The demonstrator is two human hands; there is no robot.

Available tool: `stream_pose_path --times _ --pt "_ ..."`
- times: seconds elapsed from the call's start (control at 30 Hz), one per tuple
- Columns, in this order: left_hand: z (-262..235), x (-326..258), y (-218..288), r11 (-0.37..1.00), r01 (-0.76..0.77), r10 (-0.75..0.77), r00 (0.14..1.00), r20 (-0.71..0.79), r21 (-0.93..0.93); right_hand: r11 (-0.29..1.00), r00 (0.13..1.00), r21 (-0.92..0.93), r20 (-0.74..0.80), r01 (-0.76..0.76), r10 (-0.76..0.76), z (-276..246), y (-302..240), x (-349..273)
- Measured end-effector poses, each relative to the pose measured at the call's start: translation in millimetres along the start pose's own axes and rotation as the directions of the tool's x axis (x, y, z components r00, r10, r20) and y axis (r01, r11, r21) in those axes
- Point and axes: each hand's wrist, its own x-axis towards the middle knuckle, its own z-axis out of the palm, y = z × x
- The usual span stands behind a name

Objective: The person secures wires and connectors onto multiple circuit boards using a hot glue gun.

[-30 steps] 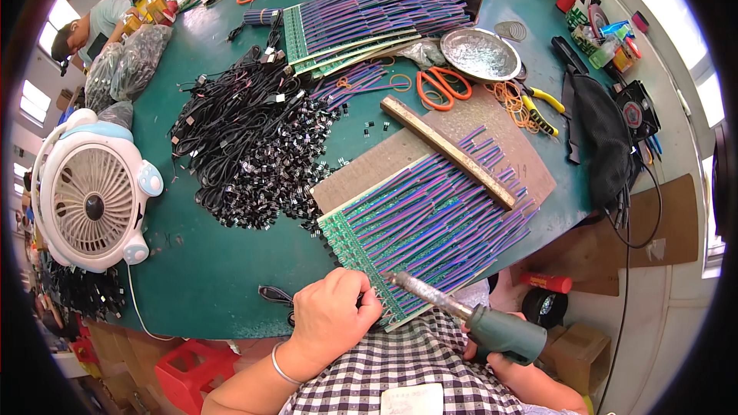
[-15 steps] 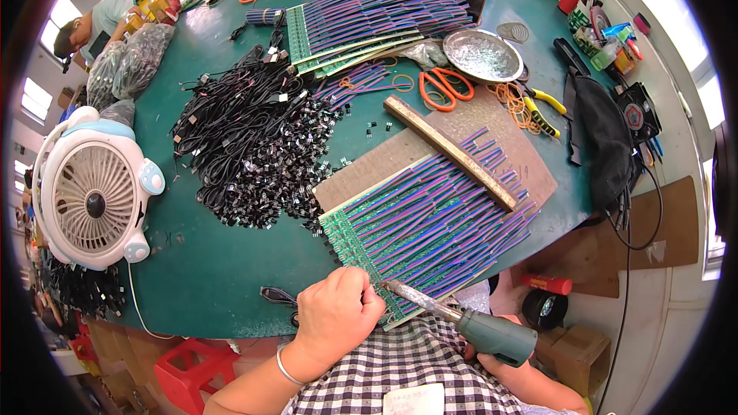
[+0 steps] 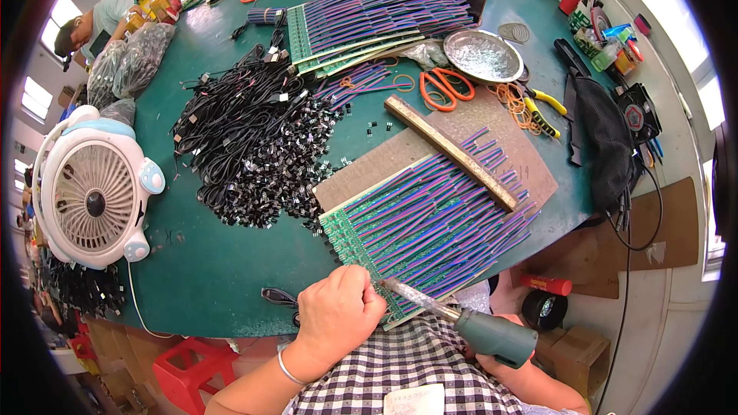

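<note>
Soldering iron (image 3: pixel 461 321) in right hand (image 3: pixel 500 365), fingers wrapped round green handle, tip on green board strip (image 3: pixel 415 238) at near table edge. Left hand (image 3: pixel 338 313) fisted beside tip; slip could burn it.

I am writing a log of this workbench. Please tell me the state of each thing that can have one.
left hand: closed, pressing on board edge
right hand: mostly hidden, gripping the soldering iron
soldering iron: held, tip at the board
circuit board panel: flat, wires attached
wooden bar: lying across wires
orange scissors: closed
fan: upright; running cannot tell
</note>
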Motion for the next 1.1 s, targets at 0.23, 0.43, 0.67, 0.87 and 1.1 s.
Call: stream_pose_path --times 0.23,0.43,0.67,0.87,1.1 --pt "-2 -1 -5 1.000 0.008 -0.008 1.000 -0.017 -0.018 0.885 0.998 0.462 0.050 -0.051 0.031 2 -9 9" --pt "-2 0 0 1.000 0.010 -0.010 1.000 0.004 -0.010 0.851 0.984 0.500 0.015 -0.159 0.175 1 41 -15" --pt "-19 -3 -2 0.998 -0.056 0.056 0.998 0.023 0.027 0.859 0.990 0.512 -0.130 0.019 0.056 5 20 2" --pt "-86 77 -75 0.996 0.003 0.031 0.915 -0.402 0.084 0.804 0.980 0.593 -0.130 -0.044 0.149 3 22 -1" --pt "-107 135 -169 0.874 0.018 0.131 0.953 -0.272 0.486 0.841 0.972 0.540 -0.185 -0.026 0.148 9 23 -1"
